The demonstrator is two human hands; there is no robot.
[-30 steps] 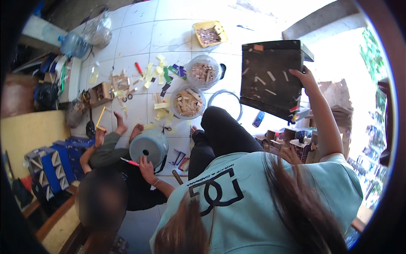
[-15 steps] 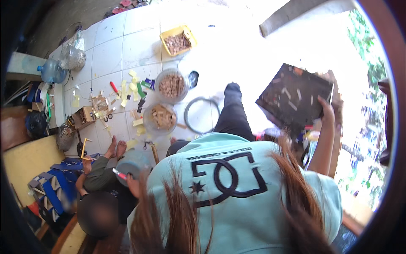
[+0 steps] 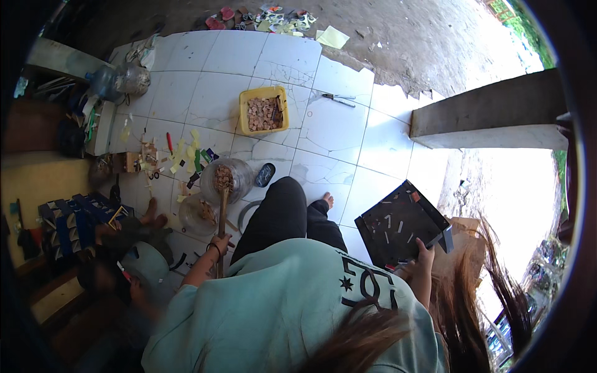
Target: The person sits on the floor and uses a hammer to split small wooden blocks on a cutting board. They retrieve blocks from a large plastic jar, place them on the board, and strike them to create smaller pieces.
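At the right, my right hand point(image 3: 424, 253) grips the near edge of a shallow black tray point(image 3: 388, 217). The tray is tilted, and small white and coloured scraps lie in it. On the left side, my left hand point(image 3: 220, 245) is wrapped around a long wooden stick point(image 3: 223, 208). The stick's far end overlaps a round clear tub point(image 3: 239, 180) with small brown pieces in it; I cannot tell whether it touches them. Close by stands a second clear tub point(image 3: 194, 219) with flat tan pieces.
A yellow basin point(image 3: 244, 112) of brown pieces sits ahead on the tiles. Pliers point(image 3: 339, 99) and a dark oval dish point(image 3: 265, 174) lie there too. Paper scraps point(image 3: 193, 155) litter the left. A co-worker's hand point(image 3: 137, 291) is lower left; a cardboard box point(image 3: 463, 239) stands behind the tray.
My view has shifted, showing more floor ahead. My right hand and the black tray sit lower and further left in the picture. My left hand has come into sight, holding the stick.
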